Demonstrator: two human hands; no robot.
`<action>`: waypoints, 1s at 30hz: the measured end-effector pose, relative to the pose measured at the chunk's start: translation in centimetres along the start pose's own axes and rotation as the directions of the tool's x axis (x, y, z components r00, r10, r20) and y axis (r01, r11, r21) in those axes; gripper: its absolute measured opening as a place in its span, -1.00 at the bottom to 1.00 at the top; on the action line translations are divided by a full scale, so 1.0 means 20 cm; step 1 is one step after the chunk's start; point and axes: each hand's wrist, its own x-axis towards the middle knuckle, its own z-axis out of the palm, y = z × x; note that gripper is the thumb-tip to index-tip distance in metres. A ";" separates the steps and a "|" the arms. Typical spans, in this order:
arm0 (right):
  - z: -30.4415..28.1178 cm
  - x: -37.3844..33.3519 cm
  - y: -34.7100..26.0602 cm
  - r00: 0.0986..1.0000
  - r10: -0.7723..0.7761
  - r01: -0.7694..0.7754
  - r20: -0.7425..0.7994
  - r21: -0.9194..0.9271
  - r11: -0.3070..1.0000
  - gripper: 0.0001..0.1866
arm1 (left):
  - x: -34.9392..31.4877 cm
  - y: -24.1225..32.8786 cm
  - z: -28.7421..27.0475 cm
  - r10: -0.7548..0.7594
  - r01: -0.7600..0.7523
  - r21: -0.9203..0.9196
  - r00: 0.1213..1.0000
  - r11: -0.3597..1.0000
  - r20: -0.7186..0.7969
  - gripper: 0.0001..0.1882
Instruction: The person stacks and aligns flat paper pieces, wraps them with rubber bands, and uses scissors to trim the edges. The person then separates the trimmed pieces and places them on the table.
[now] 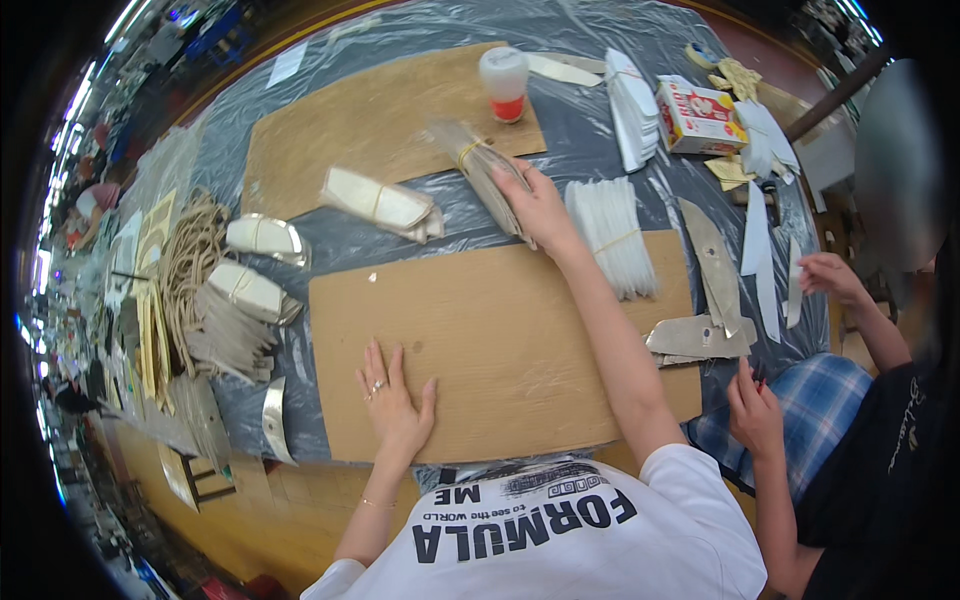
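Note:
My right hand (532, 203) grips a bundle of long grey-beige strips (487, 180) bound with a yellow rubber band, over the far edge of a cardboard sheet (480, 350). The bundle's far end is smeared by motion. Flat on that cardboard, near its left side, rests my left hand (397, 405) with fingers spread and nothing in it. Left of the held bundle lies a banded stack of cream pieces (378, 203). To its right is a banded bundle of thin white strips (612, 235).
A second brown board (340, 130) lies farther off, with a red-and-clear bottle (505, 85) on it. More banded stacks (265, 238) and cord-like strips (195, 250) sit at left. A printed box (700, 115) stands far right. At right, a co-worker's hand (757, 410) is beside grey cut pieces (700, 338).

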 end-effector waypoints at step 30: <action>-0.14 -1.07 -0.24 0.987 0.024 -0.128 0.159 0.683 0.719 -0.40 | -0.04 -0.07 0.02 0.107 -0.134 -0.205 0.984 0.970 -0.140 -0.50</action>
